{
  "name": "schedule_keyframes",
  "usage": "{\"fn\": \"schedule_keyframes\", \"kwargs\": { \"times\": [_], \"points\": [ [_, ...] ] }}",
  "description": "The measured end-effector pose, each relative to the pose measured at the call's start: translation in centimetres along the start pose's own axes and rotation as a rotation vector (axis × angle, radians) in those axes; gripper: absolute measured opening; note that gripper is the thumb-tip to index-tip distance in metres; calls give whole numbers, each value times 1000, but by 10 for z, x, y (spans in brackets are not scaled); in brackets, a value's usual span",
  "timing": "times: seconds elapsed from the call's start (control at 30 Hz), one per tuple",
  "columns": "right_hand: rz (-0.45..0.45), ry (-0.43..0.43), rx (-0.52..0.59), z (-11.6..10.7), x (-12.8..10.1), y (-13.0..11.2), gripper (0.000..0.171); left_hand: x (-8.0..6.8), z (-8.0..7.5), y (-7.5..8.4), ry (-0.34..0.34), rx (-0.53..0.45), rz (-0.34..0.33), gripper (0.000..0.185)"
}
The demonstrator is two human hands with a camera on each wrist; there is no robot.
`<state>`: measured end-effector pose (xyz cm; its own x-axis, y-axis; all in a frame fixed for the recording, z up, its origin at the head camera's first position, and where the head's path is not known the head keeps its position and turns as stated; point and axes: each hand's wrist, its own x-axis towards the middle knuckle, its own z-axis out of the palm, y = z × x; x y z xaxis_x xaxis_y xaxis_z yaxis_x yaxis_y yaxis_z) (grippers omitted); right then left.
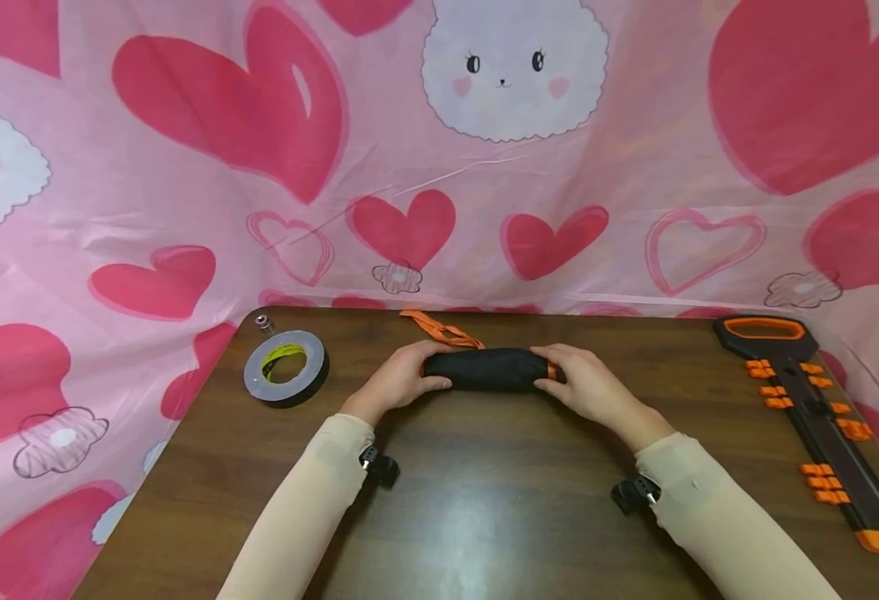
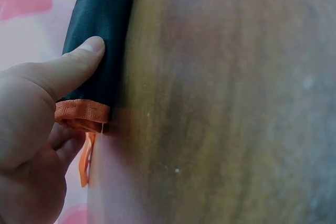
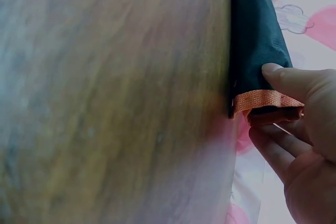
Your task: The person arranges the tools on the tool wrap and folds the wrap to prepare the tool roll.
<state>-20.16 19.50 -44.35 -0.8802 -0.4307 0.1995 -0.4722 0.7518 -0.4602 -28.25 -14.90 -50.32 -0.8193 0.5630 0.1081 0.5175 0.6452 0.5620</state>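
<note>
A rolled-up black fabric bundle (image 1: 488,369) with orange trim at its ends lies crosswise between both hands, over the far half of the table. My left hand (image 1: 405,377) grips its left end, thumb on the near side. At the other end my right hand (image 1: 580,382) holds it the same way. In the left wrist view an orange edge band (image 2: 84,112) shows just below the thumb. The right wrist view shows orange webbing (image 3: 265,98) round the open, layered end of the roll. An orange strap (image 1: 446,330) trails behind the roll toward the left.
A grey-and-black roll of tape (image 1: 312,385) lies on the wooden table (image 1: 484,492) at the left, with a small metal piece (image 1: 263,322) behind it. Along the right edge lies a long black holder (image 1: 821,417) with orange clips. A pink heart-print cloth (image 1: 476,242) hangs behind the table.
</note>
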Motion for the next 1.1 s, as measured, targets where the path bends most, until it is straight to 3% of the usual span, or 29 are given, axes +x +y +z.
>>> {"fn": "schedule_keyframes", "kwargs": {
  "times": [0.03, 0.07, 0.3, 0.6, 0.87, 0.97, 1.1],
  "points": [
    [1, 1, 1, 0, 0, 0, 54, -2, -3, 5, -16, 19, -1, 60],
    [1, 3, 1, 0, 0, 0, 53, -1, 1, -3, -10, 15, 5, 61],
    [-7, 8, 1, -4, -5, 1, 50, -2, 2, 0, -31, -31, -15, 63],
    [-28, 10, -8, -8, -13, 4, 48, -8, -2, 18, -49, -51, 20, 63],
    [-18, 6, -1, -11, -15, 5, 49, 0, 13, -4, -43, -2, 57, 66],
    [-9, 4, 13, -12, -16, 4, 51, -4, 5, 8, -57, -17, 75, 67],
    [21, 13, 40, -15, -17, 2, 54, -15, -14, 36, -65, -52, 83, 71]
  ]
}}
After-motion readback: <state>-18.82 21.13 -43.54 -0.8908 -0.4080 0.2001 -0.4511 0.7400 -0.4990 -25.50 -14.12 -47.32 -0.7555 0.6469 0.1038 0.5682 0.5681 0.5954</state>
